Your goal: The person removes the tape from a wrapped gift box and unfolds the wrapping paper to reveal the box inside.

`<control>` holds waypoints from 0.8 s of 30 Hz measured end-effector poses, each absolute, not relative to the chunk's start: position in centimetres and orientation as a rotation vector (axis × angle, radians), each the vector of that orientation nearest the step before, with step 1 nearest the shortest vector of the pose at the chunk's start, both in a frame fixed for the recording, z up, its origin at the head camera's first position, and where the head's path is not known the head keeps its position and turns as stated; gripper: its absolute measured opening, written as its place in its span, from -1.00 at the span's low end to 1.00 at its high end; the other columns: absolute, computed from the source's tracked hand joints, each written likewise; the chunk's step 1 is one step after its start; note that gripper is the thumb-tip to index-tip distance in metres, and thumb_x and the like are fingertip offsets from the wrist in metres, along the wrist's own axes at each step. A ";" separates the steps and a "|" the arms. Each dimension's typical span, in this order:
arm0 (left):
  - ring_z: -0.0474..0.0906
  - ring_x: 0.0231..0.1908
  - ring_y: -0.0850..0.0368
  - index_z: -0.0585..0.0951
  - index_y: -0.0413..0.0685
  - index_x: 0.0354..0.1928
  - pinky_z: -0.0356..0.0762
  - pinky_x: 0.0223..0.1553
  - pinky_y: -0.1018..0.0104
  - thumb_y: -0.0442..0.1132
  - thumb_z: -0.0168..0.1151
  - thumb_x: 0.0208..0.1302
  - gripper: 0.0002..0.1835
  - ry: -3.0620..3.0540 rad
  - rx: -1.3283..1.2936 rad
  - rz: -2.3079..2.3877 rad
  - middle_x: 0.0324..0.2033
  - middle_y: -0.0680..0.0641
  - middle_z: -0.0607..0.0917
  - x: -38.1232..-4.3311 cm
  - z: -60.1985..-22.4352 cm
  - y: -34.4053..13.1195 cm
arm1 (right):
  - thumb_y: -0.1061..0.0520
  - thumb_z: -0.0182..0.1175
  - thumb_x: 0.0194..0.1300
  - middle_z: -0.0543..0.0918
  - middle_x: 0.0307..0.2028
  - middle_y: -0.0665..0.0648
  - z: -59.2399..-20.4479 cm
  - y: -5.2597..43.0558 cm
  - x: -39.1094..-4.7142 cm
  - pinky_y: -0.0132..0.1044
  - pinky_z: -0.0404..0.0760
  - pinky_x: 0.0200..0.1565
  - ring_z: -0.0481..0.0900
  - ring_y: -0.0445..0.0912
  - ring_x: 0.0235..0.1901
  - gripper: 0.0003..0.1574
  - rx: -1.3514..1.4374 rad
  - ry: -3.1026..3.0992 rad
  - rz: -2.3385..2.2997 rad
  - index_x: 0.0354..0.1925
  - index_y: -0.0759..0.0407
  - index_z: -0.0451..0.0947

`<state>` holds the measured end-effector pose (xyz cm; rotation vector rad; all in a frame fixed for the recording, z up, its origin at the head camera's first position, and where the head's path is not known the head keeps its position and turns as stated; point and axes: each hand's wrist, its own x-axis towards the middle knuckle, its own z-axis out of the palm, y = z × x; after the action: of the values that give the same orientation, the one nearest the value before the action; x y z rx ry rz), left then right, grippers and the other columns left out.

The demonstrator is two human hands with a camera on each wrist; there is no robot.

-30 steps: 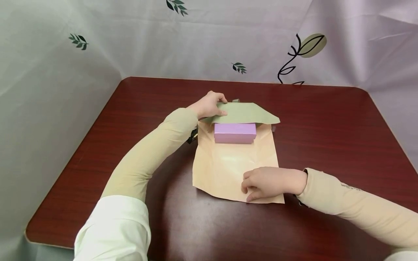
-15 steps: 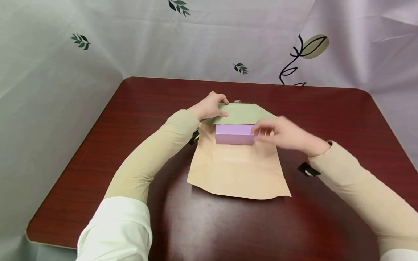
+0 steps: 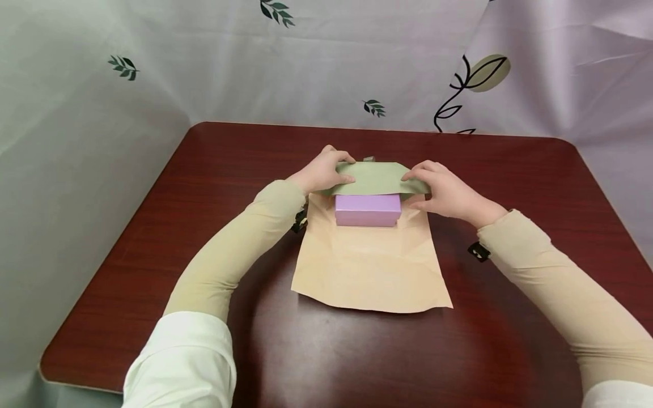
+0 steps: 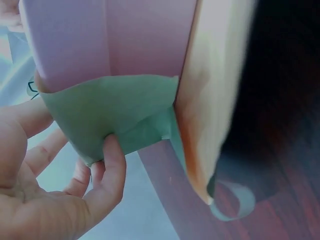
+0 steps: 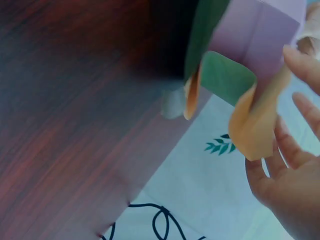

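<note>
A purple box (image 3: pixel 368 210) rests on a sheet of wrapping paper (image 3: pixel 367 272), cream inside and green outside. The paper's far end is folded toward the person as a green flap (image 3: pixel 377 178), which covers the box's back part. My left hand (image 3: pixel 326 169) pinches the flap's left end. In the left wrist view, the thumb of my left hand (image 4: pixel 65 190) lies on the green side with fingers behind it. My right hand (image 3: pixel 449 191) is at the flap's right end. In the right wrist view, the fingers of my right hand (image 5: pixel 295 150) curl round the bent cream edge (image 5: pixel 257 130).
Everything lies on a dark red wooden table (image 3: pixel 153 272). A pale translucent strip (image 4: pixel 240 202) curls off the paper's edge, and another pale piece (image 5: pixel 173 102) shows in the right wrist view. Behind the table hangs a light curtain (image 3: pixel 316 62) with leaf prints.
My right hand has left the paper's near right corner and moved away from the person to the flap's right end. That near edge now spreads wider. My left hand stays at the flap.
</note>
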<state>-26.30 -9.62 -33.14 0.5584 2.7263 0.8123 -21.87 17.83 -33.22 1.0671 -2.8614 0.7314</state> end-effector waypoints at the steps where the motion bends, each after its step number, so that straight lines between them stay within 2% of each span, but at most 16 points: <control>1: 0.23 0.12 0.05 0.47 -0.09 0.21 0.28 0.22 0.21 -0.11 0.25 0.25 -0.49 2.730 0.559 0.821 0.13 -0.14 0.39 -26.3 -33.2 -9.7 | 0.35 0.36 0.00 0.45 -0.01 0.30 -33.4 17.8 -21.9 0.05 0.34 0.05 0.35 0.19 0.05 -0.45 1.061 -2.859 0.724 0.03 0.30 0.51; 5: 0.26 0.07 0.04 0.48 -0.09 0.21 0.31 0.18 0.20 -0.11 0.25 0.25 -0.50 2.744 0.569 0.854 0.11 -0.16 0.37 -26.1 -33.5 -10.0 | 0.39 0.27 0.04 0.45 -0.02 0.32 -33.8 17.4 -22.0 0.07 0.33 0.05 0.33 0.21 0.03 -0.51 1.024 -2.836 0.702 0.01 0.32 0.50; 9: 0.28 -0.01 0.01 0.45 -0.14 0.22 0.32 0.10 0.17 -0.11 0.24 0.27 -0.48 2.753 0.598 0.895 0.08 -0.19 0.36 -25.9 -33.8 -10.2 | 0.41 0.24 0.08 0.50 -0.09 0.30 -34.1 17.3 -22.1 0.05 0.39 -0.02 0.39 0.19 -0.04 -0.65 0.999 -2.792 0.662 -0.10 0.34 0.53; 16: 0.40 0.10 -0.05 0.40 -0.18 0.26 0.32 0.19 0.20 -0.06 0.21 0.28 -0.43 2.752 0.607 1.048 0.09 -0.19 0.39 -25.5 -34.3 -11.2 | 0.37 0.22 0.18 0.59 -0.27 0.23 -34.1 16.9 -22.5 -0.04 0.48 -0.16 0.50 0.08 -0.24 -0.93 0.994 -2.693 0.677 -0.31 0.31 0.54; 20: 0.39 0.16 0.00 0.39 -0.15 0.26 0.38 0.18 0.21 -0.07 0.27 0.23 -0.39 2.695 0.633 1.144 0.11 -0.16 0.38 -24.8 -34.0 -12.1 | 0.37 0.20 0.21 0.60 -0.29 0.23 -33.7 16.8 -22.6 -0.03 0.55 -0.18 0.54 0.08 -0.26 -0.96 0.944 -2.692 0.751 -0.31 0.31 0.55; 24: 0.38 0.14 0.06 0.38 -0.12 0.27 0.50 0.07 0.24 -0.14 0.40 0.09 -0.31 2.648 0.713 1.208 0.08 -0.13 0.39 -24.2 -33.9 -13.2 | 0.39 0.15 0.23 0.59 -0.27 0.24 -33.2 16.7 -22.7 -0.01 0.60 -0.12 0.57 0.10 -0.21 -0.93 0.877 -2.711 0.835 -0.29 0.33 0.56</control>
<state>-24.16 -13.15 -33.85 0.7131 2.6484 1.2079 -22.67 16.66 -33.22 0.8774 -2.7113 0.8351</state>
